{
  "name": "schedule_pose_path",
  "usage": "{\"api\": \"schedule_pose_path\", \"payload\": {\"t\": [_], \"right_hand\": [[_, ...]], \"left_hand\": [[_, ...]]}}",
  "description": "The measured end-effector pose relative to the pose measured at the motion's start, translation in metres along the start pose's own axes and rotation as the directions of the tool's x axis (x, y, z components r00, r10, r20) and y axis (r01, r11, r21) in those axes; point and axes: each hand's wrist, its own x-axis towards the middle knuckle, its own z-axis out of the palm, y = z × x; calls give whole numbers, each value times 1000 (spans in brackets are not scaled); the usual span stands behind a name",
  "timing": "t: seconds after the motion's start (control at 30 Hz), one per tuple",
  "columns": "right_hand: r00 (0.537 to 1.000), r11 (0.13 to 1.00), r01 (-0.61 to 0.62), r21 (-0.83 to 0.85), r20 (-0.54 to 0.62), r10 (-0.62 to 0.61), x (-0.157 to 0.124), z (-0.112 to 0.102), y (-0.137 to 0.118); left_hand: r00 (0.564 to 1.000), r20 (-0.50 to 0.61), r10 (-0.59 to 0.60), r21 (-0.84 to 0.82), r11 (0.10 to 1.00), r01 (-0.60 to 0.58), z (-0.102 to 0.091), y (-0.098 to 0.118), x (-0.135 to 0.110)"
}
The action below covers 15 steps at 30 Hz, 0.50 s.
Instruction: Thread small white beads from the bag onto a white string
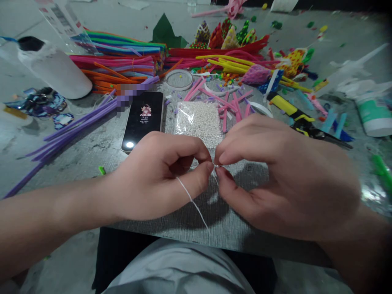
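My left hand point(171, 175) pinches a thin white thread point(192, 200) between thumb and forefinger. One end of the thread hangs over the thumb toward the table edge. Right beside it, fingertips nearly touching, my right hand point(288, 179) is closed in a pinch on a tiny whitish bead point(217, 166), where the thread comes through; the fingers partly hide it. Just behind both hands lies a clear bag of small white beads point(198, 118). To its left rests a phone point(143, 118) with a lit screen.
Purple pipe cleaners point(82, 122) lie at left, near a white bottle point(55, 69). Pink pieces point(226, 104) and a clear round lid point(179, 79) sit behind the bag. Yellow-black pliers point(284, 106) and a green-labelled bottle point(375, 112) are at right. Bundled coloured pipe cleaners point(122, 61) stretch behind.
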Motion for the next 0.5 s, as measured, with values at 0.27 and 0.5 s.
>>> {"api": "schedule_pose_path", "payload": {"t": [0.27, 0.5], "right_hand": [[999, 1000, 28, -10, -22, -28, 0, 0, 0], [998, 998, 46, -49, -31, -47, 0, 1, 1]], "left_hand": [[999, 9, 47, 42, 998, -47, 0, -3, 0], [999, 38, 39, 77, 996, -42, 1, -4, 1]]}}
